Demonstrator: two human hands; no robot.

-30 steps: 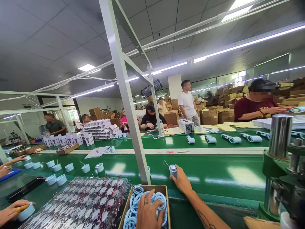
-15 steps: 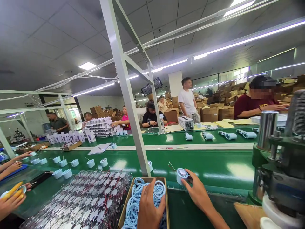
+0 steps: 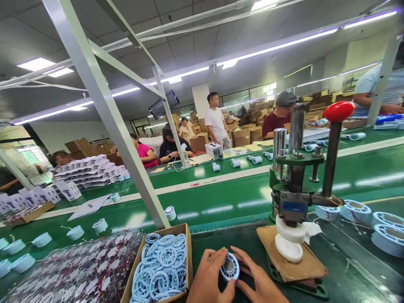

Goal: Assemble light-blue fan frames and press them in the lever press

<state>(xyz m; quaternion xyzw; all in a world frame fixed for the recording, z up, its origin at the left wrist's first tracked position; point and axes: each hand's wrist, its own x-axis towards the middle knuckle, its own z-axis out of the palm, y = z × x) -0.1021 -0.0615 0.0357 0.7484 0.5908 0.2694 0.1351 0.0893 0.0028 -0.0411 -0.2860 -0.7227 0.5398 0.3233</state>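
Note:
Between my two hands is a light blue round housing (image 3: 229, 268), its slotted ring face turned up toward me around a grey centre. My left hand (image 3: 208, 277) grips its left side with fingers and thumb. From the right, my right hand (image 3: 257, 278) has its fingers and thumb closed around the opposite edge. Both hands are low over the dark work surface, just right of a cardboard box (image 3: 190, 256) full of light blue slotted rings (image 3: 167, 256). The underside of the housing is hidden.
To the right stands a hand press (image 3: 295, 206) with a red-knobbed lever (image 3: 339, 111) and a white round base pad (image 3: 288, 248) on cardboard. More blue housings (image 3: 389, 239) sit beyond it. Wired parts (image 3: 78, 265) lie left; a post (image 3: 126, 139) rises from the green conveyor (image 3: 214, 210).
My view has swung right. My left hand has left the ring box and joined my right hand on the housing, which has come down from above the conveyor's edge.

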